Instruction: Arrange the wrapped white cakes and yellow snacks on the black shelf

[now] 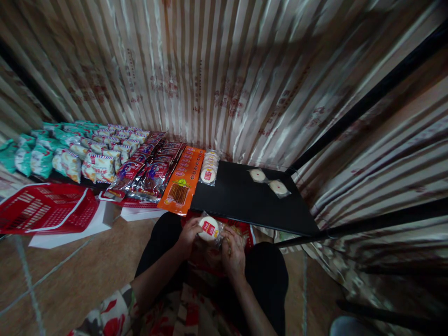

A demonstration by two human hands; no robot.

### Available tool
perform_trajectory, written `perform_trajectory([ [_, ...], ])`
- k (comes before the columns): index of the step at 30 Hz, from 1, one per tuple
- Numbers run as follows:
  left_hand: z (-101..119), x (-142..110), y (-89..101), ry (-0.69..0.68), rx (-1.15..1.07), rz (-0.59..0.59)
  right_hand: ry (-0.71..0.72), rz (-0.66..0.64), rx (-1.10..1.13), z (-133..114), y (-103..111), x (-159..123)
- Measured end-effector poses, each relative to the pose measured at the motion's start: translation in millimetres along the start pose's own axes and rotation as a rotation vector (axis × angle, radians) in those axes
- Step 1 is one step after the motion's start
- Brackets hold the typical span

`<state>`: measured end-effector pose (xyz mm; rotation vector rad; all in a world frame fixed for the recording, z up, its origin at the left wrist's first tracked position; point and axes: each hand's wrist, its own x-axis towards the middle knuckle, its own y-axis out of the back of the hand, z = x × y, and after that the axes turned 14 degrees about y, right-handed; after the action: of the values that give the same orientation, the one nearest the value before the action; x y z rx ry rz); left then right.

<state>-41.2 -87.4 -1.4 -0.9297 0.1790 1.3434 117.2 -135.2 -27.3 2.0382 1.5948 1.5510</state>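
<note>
My left hand (pixel 188 235) holds a round white cake in clear wrap with a red label (pixel 209 228), just below the front edge of a black shelf (pixel 245 198). My right hand (pixel 234 254) is curled beside it, fingers on the wrapper and on a red bag (pixel 245 235) resting on my lap. A row of the same wrapped cakes (pixel 209 167) stands on the shelf's left part. Two more wrapped cakes (pixel 258 175) (pixel 278 187) lie flat at the back right.
Left of the cakes lie an orange snack pack (pixel 182 181), dark red packets (pixel 147 172), white and green bags (pixel 70 149). A red basket (pixel 45 207) sits on white boxes at left. Striped curtain behind; black shelf bars (pixel 367 100) at right. Tiled floor below.
</note>
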Motion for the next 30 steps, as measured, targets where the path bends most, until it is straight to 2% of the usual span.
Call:
perform_trajectory([
  [11,10.0,0.7,-2.2,-0.048,0.183,-0.002,0.028,-0.054,-0.099,0.4,-0.1,14.4],
  [15,15.5,-0.6,-5.6,-0.029,0.201,-0.041,-0.002,-0.13,-0.07,1.6,1.6,18.9],
  [19,18.2,0.4,-6.5,-0.003,0.226,-0.024,-0.146,-0.236,0.081,1.3,2.6,23.7],
  [22,19.1,2.6,-4.9,0.037,0.2,-0.027,-0.293,-0.244,0.208,0.4,2.2,24.9],
  [26,22.9,3.6,-3.9,0.108,0.179,-0.051,-0.482,-0.161,0.42,-2.5,0.1,24.5],
  [30,28.4,2.3,-8.0,0.175,0.133,-0.068,-0.658,0.003,0.564,-5.9,-0.6,26.7],
])
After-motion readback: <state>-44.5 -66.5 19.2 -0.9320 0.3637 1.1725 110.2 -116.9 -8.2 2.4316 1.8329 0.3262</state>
